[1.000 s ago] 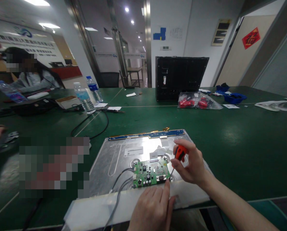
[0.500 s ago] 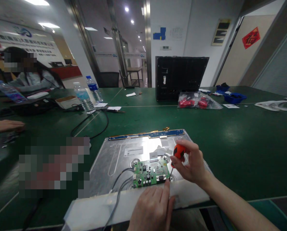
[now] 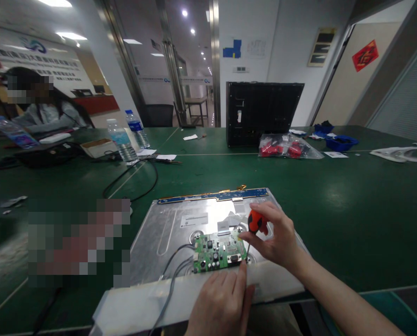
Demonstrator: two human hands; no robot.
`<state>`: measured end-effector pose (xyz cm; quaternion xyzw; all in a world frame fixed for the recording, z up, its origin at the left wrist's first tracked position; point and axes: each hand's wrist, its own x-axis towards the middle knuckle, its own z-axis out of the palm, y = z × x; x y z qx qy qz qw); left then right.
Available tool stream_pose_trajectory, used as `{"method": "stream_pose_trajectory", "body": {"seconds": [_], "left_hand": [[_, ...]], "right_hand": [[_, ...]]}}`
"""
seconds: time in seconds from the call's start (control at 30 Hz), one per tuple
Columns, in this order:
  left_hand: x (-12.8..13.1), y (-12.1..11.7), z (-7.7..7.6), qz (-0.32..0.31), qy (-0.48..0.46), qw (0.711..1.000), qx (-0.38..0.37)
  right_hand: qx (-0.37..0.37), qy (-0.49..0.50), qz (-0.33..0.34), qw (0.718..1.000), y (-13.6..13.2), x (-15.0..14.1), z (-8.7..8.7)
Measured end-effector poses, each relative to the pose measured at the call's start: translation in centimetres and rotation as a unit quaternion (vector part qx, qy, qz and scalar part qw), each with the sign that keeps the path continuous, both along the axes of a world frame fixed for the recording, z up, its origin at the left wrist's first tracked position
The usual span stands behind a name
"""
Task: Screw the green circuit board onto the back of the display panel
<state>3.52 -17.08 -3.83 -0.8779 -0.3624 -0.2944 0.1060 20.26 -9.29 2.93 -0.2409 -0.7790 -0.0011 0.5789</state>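
Observation:
A silver metal display panel [image 3: 173, 228] lies back-up on the green table, with a small green circuit board [image 3: 218, 253] near its front edge and grey cables [image 3: 175, 268] running off it. My right hand [image 3: 276, 240] is closed round an orange-handled screwdriver [image 3: 255, 221], its thin shaft pointing down at the board's right front corner. My left hand [image 3: 222, 301] rests on the panel's white front edge, its index finger stretched up to touch that same corner of the board.
A black monitor housing [image 3: 262, 112] stands at the back, beside a clear bag of red parts [image 3: 287, 148]. Two water bottles [image 3: 122, 142] and black cables [image 3: 138, 179] lie left of centre. Blue trays [image 3: 341, 141] sit far right. Another person sits at the far left.
My right hand has shifted slightly left while turning the screwdriver. A co-worker's hand at the left table edge has withdrawn out of view.

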Motion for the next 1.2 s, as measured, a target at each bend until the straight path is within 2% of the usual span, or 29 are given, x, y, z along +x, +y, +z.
{"method": "stream_pose_trajectory", "body": {"seconds": [0.13,0.37,0.47,0.57,0.73,1.0,1.2], "left_hand": [[0.01,0.00,0.02,0.000,-0.002,1.000,0.001],[0.03,0.04,-0.06,0.000,0.006,1.000,-0.002],[-0.07,0.11,-0.16,-0.004,0.001,1.000,-0.004],[-0.12,0.15,-0.19,-0.005,-0.002,1.000,-0.001],[0.03,0.03,-0.02,-0.003,-0.003,1.000,0.005],[0.12,0.10,0.00,-0.004,-0.003,1.000,0.004],[-0.03,0.08,-0.04,-0.003,0.003,1.000,0.000]], "right_hand": [[-0.009,-0.018,-0.032,0.999,-0.20,0.01,-0.13],[-0.048,0.014,-0.005,0.999,-0.32,0.00,-0.88],[-0.022,0.012,0.015,1.000,-0.15,-0.03,-0.69],[-0.003,0.014,0.002,1.000,-0.06,-0.01,-0.36],[-0.015,-0.002,-0.013,1.000,-0.22,0.06,-0.27],[-0.037,0.017,0.038,0.998,-0.22,0.03,-0.72],[-0.010,0.006,0.000,1.000,-0.06,0.11,-0.29]]}}
